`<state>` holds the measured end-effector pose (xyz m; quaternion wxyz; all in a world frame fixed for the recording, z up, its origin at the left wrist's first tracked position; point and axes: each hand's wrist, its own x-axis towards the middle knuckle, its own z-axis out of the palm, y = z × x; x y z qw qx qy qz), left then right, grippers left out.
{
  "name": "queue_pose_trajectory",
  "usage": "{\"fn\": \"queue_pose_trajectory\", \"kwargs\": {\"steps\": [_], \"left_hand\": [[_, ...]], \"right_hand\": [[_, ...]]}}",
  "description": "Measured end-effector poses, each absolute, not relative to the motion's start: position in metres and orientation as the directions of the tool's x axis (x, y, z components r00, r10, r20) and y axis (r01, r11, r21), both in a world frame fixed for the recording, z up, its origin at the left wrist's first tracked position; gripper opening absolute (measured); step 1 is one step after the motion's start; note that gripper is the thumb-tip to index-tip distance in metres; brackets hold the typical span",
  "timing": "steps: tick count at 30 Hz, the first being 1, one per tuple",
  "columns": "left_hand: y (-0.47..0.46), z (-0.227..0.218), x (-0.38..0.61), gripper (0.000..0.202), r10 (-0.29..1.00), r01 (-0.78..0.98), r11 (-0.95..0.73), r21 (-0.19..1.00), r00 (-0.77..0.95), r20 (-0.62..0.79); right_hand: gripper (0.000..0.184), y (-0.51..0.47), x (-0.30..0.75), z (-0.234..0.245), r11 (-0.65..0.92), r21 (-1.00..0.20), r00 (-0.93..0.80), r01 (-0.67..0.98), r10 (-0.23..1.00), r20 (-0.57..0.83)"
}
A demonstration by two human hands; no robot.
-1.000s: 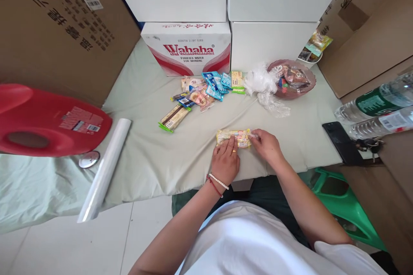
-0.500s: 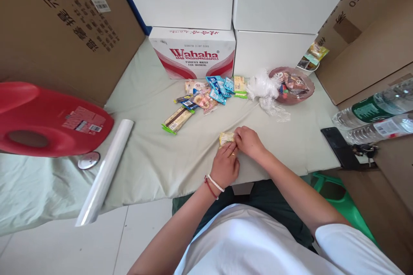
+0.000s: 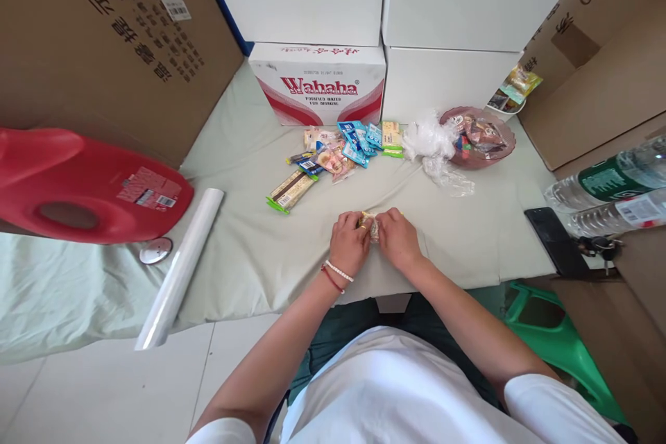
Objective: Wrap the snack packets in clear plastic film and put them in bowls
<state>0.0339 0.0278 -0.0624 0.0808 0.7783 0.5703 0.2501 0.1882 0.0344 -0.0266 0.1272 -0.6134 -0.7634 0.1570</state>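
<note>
**Both hands now clasp the small snack packet**

A second ago the left hand lay flat across the yellow snack packet while the right hand pinched its right end; half a second ago the right hand had come in against the left. Now the left fingers have curled in, and the packet is held from both sides, its middle showing in a narrow gap. I judge that the work has passed from pressing with one hand to handling with two.

Each grip looks clamped on the packet, fingers bent around one side of it; how tightly, I cannot tell. It sits at the near side of the cloth-covered counter, in front of the person, well apart from the long brown-and-white packet with green ends and the blue sachets.

Earlier its long axis ran left to right, along the counter's near edge. Now the hands cover both sides, so neither that axis nor which end points where can be read; the part left showing runs from the far side toward the person.
</note>
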Motion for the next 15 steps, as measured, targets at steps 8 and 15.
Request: {"fn": "queue_pose_trajectory", "kwargs": {"steps": [8,15], "left_hand": [[0.027,-0.058,0.034,0.030,0.939,0.829,-0.332,0.450,0.249,0.236],[0.021,-0.049,0.016,0.027,0.960,0.494,-0.218,0.841,-0.048,0.277]], "right_hand": [[0.040,0.018,0.198,-0.017,0.567,-0.074,-0.570,0.821,0.821,-0.033],[0.035,0.040,0.205,0.002,0.589,-0.052,-0.592,0.806,0.803,-0.071]]}}
